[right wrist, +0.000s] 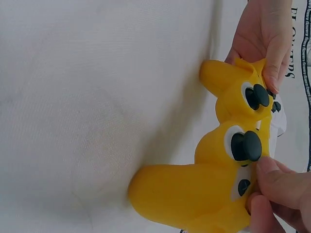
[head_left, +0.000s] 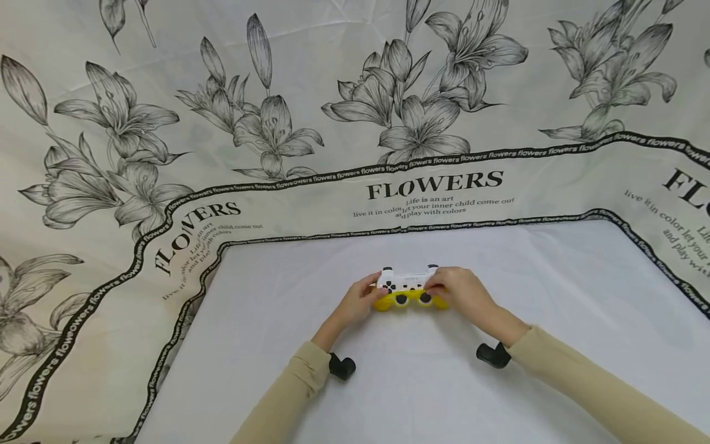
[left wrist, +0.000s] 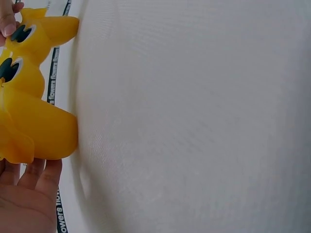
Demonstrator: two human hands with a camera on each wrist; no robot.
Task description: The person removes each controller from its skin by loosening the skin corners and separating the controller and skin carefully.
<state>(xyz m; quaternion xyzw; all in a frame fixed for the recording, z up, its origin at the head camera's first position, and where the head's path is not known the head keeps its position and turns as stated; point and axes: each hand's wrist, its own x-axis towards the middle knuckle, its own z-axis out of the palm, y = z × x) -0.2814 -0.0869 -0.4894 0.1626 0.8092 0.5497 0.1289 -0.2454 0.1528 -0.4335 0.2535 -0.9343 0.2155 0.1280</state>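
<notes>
A white game controller (head_left: pixel 407 282) with black buttons sits between my hands in the head view, a yellow silicone cover (head_left: pixel 413 296) over its near side and handles. Two black thumbsticks (right wrist: pixel 252 145) stick up through the cover's holes. My left hand (head_left: pixel 356 302) grips the controller's left end, thumb on top by the direction buttons, fingers around the side. At the right end, my right hand (head_left: pixel 459 291) pinches the cover's edge between thumb and fingers near the buttons (right wrist: pixel 243 187). The left wrist view shows the cover's rounded handle (left wrist: pixel 43 131) resting against the left fingers.
A white cloth (head_left: pixel 410 382) spreads under the hands. Behind it rises a flower-printed cloth (head_left: pixel 438 185) with black lettered bands. Black wrist-worn devices (head_left: pixel 342 367) hang below both wrists, by the beige sleeves (head_left: pixel 302 382).
</notes>
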